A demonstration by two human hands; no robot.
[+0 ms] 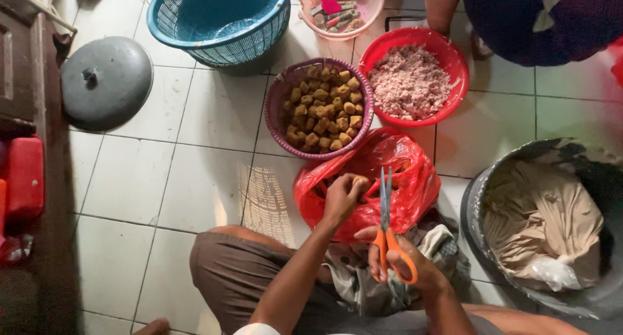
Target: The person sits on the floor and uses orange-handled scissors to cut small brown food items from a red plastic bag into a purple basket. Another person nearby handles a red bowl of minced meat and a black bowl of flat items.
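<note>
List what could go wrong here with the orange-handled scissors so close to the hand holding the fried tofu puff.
1. The orange-handled scissors in the right hand point their blades toward the left hand, which pinches a brown fried tofu puff; a slip could nick a finger.
2. The puff sits over the crumpled red plastic bag; the blades might snag it.
3. The pieces may drop onto the white tiled floor.

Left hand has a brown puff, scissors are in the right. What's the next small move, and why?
Probably bring the scissors to the brown piece and snip it. The left hand holds it over the red bag, and the blades in the right hand point up right beside it, nearly closed.
</note>
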